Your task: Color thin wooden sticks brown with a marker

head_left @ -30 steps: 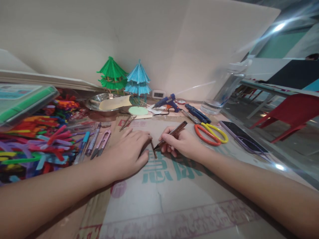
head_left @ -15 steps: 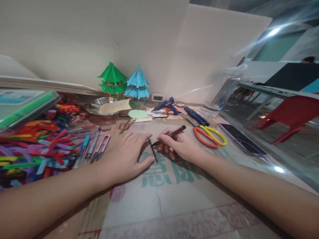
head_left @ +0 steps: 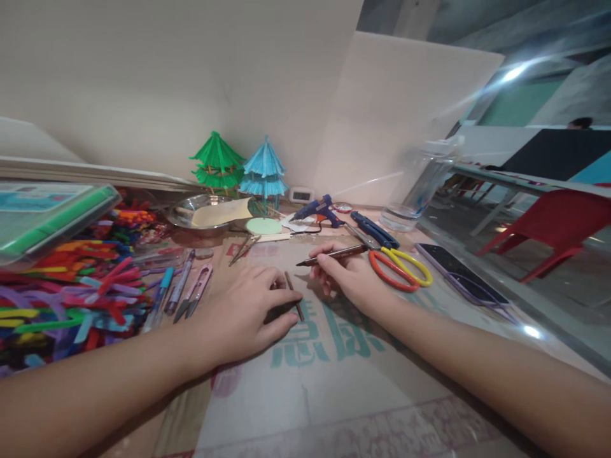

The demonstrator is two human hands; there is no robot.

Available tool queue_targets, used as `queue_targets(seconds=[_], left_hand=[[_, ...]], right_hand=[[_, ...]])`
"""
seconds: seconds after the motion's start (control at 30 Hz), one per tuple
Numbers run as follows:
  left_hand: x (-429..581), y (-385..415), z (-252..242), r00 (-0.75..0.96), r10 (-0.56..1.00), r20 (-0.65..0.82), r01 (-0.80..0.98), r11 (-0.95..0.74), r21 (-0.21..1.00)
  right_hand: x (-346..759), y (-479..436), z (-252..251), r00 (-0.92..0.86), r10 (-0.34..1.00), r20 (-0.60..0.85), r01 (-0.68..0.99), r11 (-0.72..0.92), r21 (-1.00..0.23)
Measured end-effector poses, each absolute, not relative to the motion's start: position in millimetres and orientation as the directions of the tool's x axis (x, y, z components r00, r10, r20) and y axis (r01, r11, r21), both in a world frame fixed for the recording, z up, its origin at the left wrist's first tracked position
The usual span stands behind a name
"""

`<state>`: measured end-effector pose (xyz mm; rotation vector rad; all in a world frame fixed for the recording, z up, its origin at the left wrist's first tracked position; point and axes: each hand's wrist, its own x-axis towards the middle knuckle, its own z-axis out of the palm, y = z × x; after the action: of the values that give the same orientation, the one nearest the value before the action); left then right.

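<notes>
My left hand (head_left: 248, 308) lies on a sheet of cardboard (head_left: 334, 375) with green print, its fingertips pinching a thin brown stick (head_left: 294, 304) against the sheet. My right hand (head_left: 351, 277) is closed round a brown marker pen (head_left: 334, 256), which lies nearly level with its tip pointing left, lifted clear of the stick. The two hands sit close together, a few centimetres apart.
Left: a heap of coloured pipe cleaners (head_left: 67, 286), pens (head_left: 179, 283) and thread snips (head_left: 195, 291). Behind: a metal bowl (head_left: 200, 210), green (head_left: 217, 162) and blue (head_left: 264, 168) paper pagodas, a blue glue gun (head_left: 319, 208). Right: orange-yellow scissors (head_left: 398, 266), a phone (head_left: 461, 283), a water bottle (head_left: 420, 187).
My right hand has drawn the marker's tip up and away from the stick and swung the pen level. My left hand has curled tighter onto the stick.
</notes>
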<state>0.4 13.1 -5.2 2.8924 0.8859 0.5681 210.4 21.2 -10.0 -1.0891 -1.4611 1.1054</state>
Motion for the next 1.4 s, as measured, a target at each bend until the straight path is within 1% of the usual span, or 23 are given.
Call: queue_targets(seconds=[0.07, 0.2, 0.37, 0.57, 0.83, 1.03, 1.23, 1.4], left_hand=[[-0.1, 14.2, -5.4, 0.783, 0.529, 0.327, 0.498, -0.848, 0.180], [-0.8, 15.2, -5.4, 0.813, 0.473, 0.339, 0.435, -0.881, 0.184], [-0.2, 14.1, -5.1, 0.816, 0.442, 0.373, 0.430, -0.895, 0.120], [0.5, 12.2, -4.3, 0.805, 0.494, 0.330, 0.497, -0.864, 0.079], [-0.1, 12.3, -4.9, 0.806, 0.481, 0.344, 0.486, -0.871, 0.080], [0.0, 12.5, -5.2, 0.807, 0.492, 0.326, 0.494, -0.866, 0.083], [-0.1, 12.8, -5.5, 0.805, 0.478, 0.350, 0.485, -0.871, 0.075], [0.4, 12.4, -4.8, 0.804, 0.475, 0.358, 0.481, -0.873, 0.080]], right_hand=[[209.9, 20.8, -9.5, -0.152, 0.975, 0.160, 0.112, 0.178, -0.978], [208.6, 19.5, -7.6, -0.163, 0.970, 0.178, 0.151, 0.203, -0.968], [207.2, 18.7, -5.7, -0.165, 0.977, 0.136, 0.197, 0.168, -0.966], [207.7, 20.7, -6.8, -0.168, 0.976, 0.136, 0.214, 0.170, -0.962], [206.8, 19.9, -4.3, -0.160, 0.982, 0.097, 0.202, 0.129, -0.971], [204.9, 18.3, -0.1, -0.192, 0.981, 0.041, 0.236, 0.087, -0.968], [206.2, 19.7, -4.4, -0.172, 0.980, 0.104, 0.207, 0.140, -0.968], [207.2, 19.8, -5.3, -0.169, 0.980, 0.101, 0.204, 0.135, -0.970]])
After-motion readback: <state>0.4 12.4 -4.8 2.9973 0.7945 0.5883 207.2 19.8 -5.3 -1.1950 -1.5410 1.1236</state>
